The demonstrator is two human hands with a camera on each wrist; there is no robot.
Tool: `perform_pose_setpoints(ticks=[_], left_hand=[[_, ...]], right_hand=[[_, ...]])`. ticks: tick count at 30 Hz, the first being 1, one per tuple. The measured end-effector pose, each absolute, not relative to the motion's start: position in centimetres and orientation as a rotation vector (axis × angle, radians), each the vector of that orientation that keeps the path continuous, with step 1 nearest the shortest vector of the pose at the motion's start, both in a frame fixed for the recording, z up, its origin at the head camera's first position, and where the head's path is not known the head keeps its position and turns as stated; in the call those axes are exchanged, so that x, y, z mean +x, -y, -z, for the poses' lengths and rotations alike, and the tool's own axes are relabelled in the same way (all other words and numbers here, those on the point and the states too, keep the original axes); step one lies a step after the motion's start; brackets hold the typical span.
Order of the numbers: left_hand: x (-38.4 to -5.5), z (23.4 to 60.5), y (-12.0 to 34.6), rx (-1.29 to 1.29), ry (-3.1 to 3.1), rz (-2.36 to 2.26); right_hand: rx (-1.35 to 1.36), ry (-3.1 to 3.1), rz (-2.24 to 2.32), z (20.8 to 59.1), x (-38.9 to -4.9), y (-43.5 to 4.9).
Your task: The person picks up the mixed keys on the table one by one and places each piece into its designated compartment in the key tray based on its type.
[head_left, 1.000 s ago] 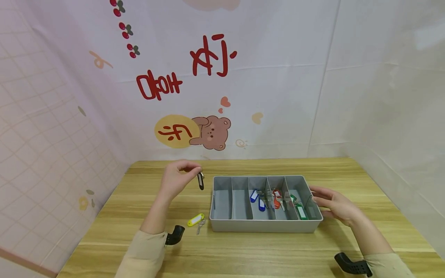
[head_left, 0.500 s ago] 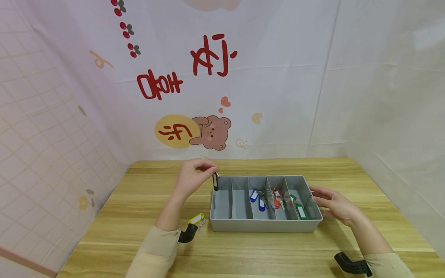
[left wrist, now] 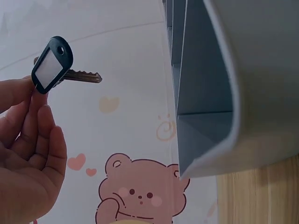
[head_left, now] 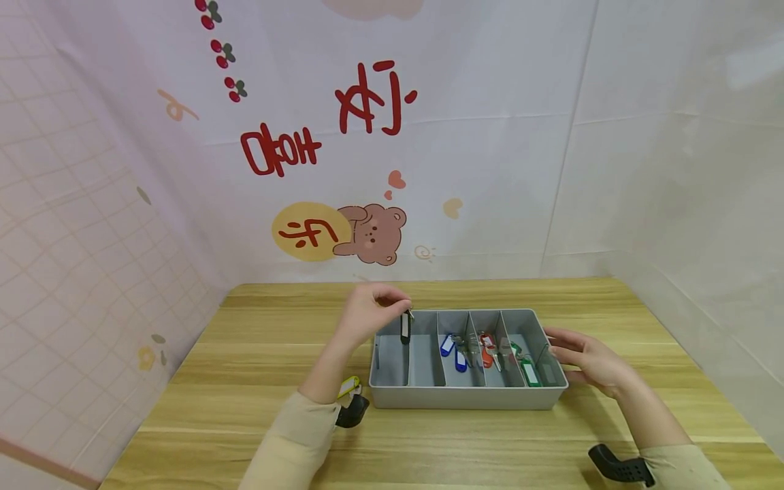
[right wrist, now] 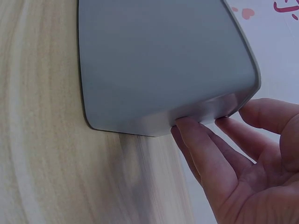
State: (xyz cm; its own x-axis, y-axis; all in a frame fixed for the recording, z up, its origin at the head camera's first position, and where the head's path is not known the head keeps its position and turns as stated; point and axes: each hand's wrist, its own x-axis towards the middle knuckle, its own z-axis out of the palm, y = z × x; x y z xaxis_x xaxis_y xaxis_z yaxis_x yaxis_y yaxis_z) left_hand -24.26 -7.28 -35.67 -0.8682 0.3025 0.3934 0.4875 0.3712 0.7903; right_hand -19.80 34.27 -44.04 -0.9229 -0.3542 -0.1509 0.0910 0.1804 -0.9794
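Between thumb and fingers, my left hand [head_left: 367, 314] pinches a black key tag [head_left: 405, 329] with a white label. In the left wrist view its metal key [left wrist: 84, 76] sticks out sideways from the tag [left wrist: 52, 65]. The tag hangs over the left part of a grey divided tray [head_left: 468, 398], overlapping the first divider in the head view. My right hand [head_left: 591, 362] rests against the tray's right end. In the right wrist view, fairly straight fingers [right wrist: 201, 149] touch the end wall, with the thumb near the rim.
Inside the tray lie blue key tags [head_left: 461, 360], a red key tag [head_left: 488, 352] and green key tags [head_left: 531, 373] with keys, in separate compartments. A yellow key tag [head_left: 348, 386] lies on the wooden table [head_left: 465, 449] left of the tray, partly behind the black wrist mount [head_left: 353, 412].
My left hand has carried the black key tag rightward, from beside the tray to above its left compartments. The right hand and the tray have stayed put.
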Motion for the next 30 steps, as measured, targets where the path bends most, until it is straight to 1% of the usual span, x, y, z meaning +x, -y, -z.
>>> perform_pose_setpoints(ticks=[17, 30], left_hand=[[-24.6, 36.6, 4.7, -0.704, 2.663, 1.436], [-25.9, 35.5, 3.5, -0.736, 2.851, 1.301]], right_hand=[[-0.271, -2.109, 1.803, 44.0, -19.7, -34.4], [-0.275, -2.127, 1.797, 44.2, -19.8, -34.4]])
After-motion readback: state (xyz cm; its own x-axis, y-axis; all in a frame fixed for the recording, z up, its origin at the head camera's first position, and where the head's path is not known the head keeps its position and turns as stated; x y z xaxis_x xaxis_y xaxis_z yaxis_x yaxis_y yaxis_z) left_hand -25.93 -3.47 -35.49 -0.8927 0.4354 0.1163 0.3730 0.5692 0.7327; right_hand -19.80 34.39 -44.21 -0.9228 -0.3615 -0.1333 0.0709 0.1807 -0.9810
